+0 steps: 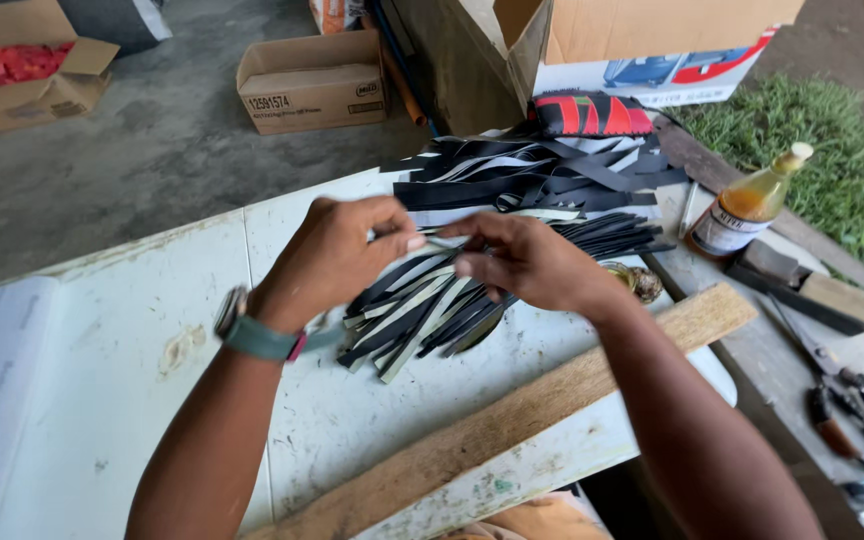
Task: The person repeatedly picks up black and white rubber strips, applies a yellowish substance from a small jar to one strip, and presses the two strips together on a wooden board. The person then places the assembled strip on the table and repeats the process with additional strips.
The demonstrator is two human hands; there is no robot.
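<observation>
A thin pale strip (439, 241), lying left to right, is pinched between the left hand (337, 255) and right hand (522, 262) above black strips (422, 310) fanned on the white tabletop (102, 400). A white-labelled amber bottle (747, 210) stands at right, a brown carton (312, 80) behind.

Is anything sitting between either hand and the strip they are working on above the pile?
Nothing visible does. The left hand and right hand both already pinch the thin pale strip between their fingertips, above the fanned pile of black and white strips on the white table.
</observation>
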